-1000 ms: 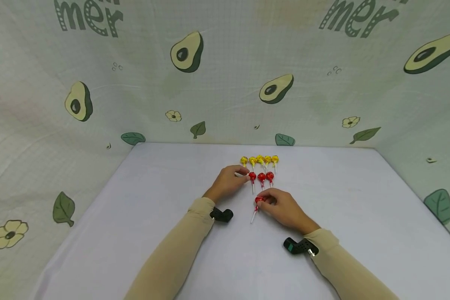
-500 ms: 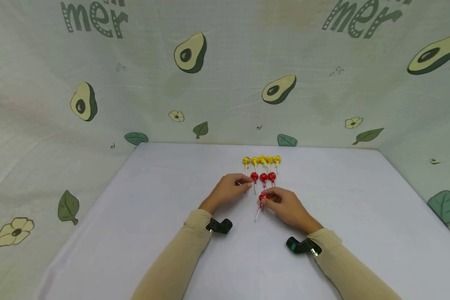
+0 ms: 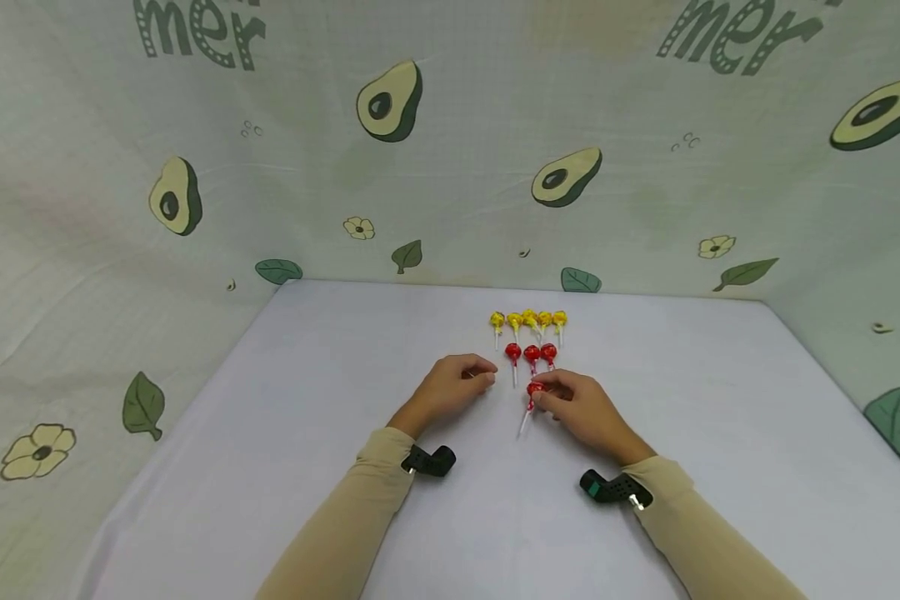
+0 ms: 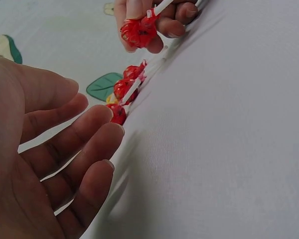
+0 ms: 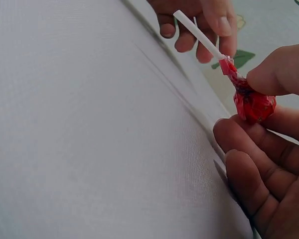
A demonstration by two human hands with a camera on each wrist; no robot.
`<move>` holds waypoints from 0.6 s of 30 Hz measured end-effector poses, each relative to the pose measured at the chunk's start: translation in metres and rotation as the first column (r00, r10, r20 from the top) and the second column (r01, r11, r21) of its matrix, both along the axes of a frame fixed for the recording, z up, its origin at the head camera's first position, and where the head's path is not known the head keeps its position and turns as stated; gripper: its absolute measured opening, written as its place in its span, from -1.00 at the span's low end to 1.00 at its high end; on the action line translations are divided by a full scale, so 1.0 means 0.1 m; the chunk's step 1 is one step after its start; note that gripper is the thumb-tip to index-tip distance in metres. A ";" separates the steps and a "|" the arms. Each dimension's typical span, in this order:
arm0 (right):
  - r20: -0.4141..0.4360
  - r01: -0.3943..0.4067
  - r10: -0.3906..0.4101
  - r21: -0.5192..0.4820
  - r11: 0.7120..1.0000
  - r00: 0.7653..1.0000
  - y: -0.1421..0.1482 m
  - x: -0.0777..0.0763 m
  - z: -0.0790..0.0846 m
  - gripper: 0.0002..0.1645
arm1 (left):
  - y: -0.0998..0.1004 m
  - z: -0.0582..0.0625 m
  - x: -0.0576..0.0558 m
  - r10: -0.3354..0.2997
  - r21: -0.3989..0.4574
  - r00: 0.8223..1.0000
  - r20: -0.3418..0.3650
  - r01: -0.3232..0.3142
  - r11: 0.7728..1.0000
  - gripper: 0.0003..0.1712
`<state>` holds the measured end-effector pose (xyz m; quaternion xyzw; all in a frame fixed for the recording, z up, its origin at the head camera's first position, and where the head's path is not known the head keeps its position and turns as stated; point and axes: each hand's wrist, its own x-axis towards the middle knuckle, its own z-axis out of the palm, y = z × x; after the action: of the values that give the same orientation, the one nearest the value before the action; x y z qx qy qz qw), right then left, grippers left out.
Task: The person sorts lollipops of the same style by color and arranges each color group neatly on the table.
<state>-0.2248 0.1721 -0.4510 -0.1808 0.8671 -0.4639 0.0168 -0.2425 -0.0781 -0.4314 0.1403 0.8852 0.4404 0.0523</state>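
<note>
Red lollipop (image 3: pixel 534 389) pinched at its wrapped head by the right hand (image 3: pixel 581 410), thumb and fingers closed on it, white stick slanting toward the person above the white table (image 3: pixel 307 433). Left hand (image 3: pixel 453 385) rests just beside, fingers loosely curled, holding nothing. Beyond lie three red lollipops (image 3: pixel 531 353), then five yellow lollipops (image 3: pixel 528 319).

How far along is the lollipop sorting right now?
Done: five yellow lollipops lie in a back row, with three red lollipops in a row before them. In hand: the right hand pinches a fourth red lollipop, not yet in the row. The left hand holds nothing.
</note>
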 end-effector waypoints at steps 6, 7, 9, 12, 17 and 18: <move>0.076 0.026 -0.019 -0.093 0.995 0.997 0.06 -0.01 0.04 -0.64 | -0.05 -0.04 0.01 0.013 -0.008 0.999 -0.040 -0.013 1.000 -0.75; 0.081 0.033 -0.024 -0.103 0.994 0.996 0.08 -0.01 0.04 -0.64 | -0.06 -0.04 0.01 0.014 -0.009 0.999 -0.048 -0.014 1.000 -0.76; 0.083 0.042 -0.033 -0.117 0.992 0.996 0.12 -0.02 0.05 -0.63 | -0.08 -0.05 0.00 0.009 -0.015 0.998 -0.060 -0.010 1.000 -0.76; 0.090 0.062 -0.051 -0.123 0.991 0.995 0.17 -0.03 0.06 -0.59 | -0.13 -0.05 -0.02 0.009 -0.014 0.998 -0.061 -0.010 1.000 -0.76; 0.099 0.082 -0.070 -0.121 0.989 0.993 0.24 -0.07 0.08 -0.52 | -0.24 -0.07 -0.06 0.049 0.014 0.996 -0.069 -0.049 0.999 -0.78; 0.107 0.090 -0.077 -0.120 0.989 0.991 0.26 -0.08 0.08 -0.52 | -0.25 -0.08 -0.07 0.050 0.022 0.996 -0.067 -0.049 0.999 -0.78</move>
<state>-0.2323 0.1985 -0.4428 -0.1212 0.8413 -0.5259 0.0301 -0.2496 -0.1034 -0.4393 0.1337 0.8851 0.4457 0.0099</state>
